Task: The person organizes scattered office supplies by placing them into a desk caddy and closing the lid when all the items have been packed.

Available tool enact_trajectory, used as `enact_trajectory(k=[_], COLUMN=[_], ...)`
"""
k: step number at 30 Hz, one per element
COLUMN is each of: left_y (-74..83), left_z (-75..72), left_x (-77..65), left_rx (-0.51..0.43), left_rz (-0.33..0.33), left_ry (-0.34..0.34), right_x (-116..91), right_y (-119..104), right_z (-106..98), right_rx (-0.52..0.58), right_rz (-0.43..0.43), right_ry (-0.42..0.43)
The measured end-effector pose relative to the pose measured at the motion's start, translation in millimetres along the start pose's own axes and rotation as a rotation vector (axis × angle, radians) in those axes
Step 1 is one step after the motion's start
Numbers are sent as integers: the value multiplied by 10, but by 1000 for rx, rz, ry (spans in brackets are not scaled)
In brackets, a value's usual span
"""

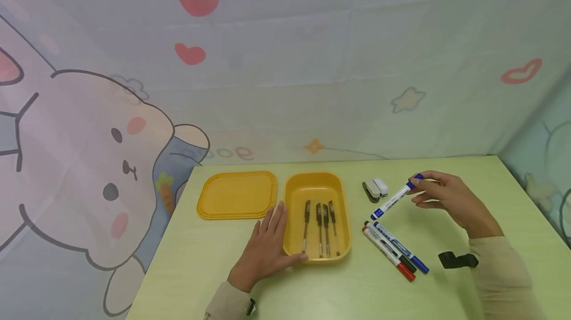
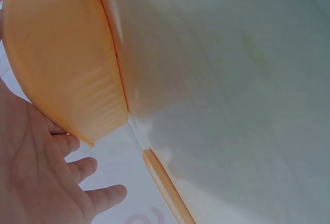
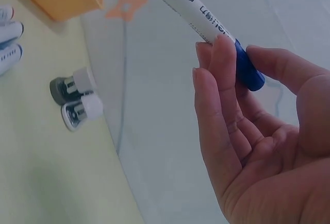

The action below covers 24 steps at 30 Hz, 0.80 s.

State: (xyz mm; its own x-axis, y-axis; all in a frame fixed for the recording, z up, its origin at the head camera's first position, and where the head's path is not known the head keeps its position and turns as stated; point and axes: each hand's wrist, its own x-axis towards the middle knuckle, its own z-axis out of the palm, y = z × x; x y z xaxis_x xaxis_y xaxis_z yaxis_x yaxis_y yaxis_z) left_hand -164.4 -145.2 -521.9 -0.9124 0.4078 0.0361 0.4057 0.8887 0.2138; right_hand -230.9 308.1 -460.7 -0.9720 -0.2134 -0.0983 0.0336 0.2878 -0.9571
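A blue whiteboard marker (image 1: 396, 198) is pinched at its blue cap by my right hand (image 1: 455, 201), raised and tilted above the table. In the right wrist view the thumb and fingertips hold that marker (image 3: 191, 7) by the cap. My left hand (image 1: 266, 248) lies with straight fingers against the left side and near corner of a yellow box (image 1: 346, 221). Several black-gripped pens (image 1: 319, 228) lie lengthwise in the box. Below the held marker, a red marker (image 1: 388, 253), a black marker (image 1: 408, 263) and another blue marker (image 1: 401, 247) lie side by side.
Left of the box lies a flat yellow lid (image 1: 237, 195). Two small staplers (image 1: 374, 189), white on top, stand right of the box. A patterned cloth (image 1: 285, 87) hangs behind the table's far edge.
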Motion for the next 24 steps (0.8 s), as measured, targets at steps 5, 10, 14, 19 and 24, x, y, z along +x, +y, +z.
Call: enact_trajectory(k=[5, 10, 14, 19, 24], left_y=[-6, -11, -8, -14, -13], left_z=[1, 12, 15, 28, 27], left_x=[-2, 2, 4, 4, 3], left_rx=[5, 2, -5, -3, -8], left_rz=[0, -3, -3, -3, -6], left_ry=[0, 2, 8, 11, 6], right_x=[61, 112, 165, 233, 306], right_y=[-114, -206, -245, -298, -363], right_z=[111, 216, 302, 419, 546], right_rx=[-6, -2, 22, 26, 52], right_rz=[2, -4, -12, -32, -38], right_ry=[-18, -49, -78, -115, -153])
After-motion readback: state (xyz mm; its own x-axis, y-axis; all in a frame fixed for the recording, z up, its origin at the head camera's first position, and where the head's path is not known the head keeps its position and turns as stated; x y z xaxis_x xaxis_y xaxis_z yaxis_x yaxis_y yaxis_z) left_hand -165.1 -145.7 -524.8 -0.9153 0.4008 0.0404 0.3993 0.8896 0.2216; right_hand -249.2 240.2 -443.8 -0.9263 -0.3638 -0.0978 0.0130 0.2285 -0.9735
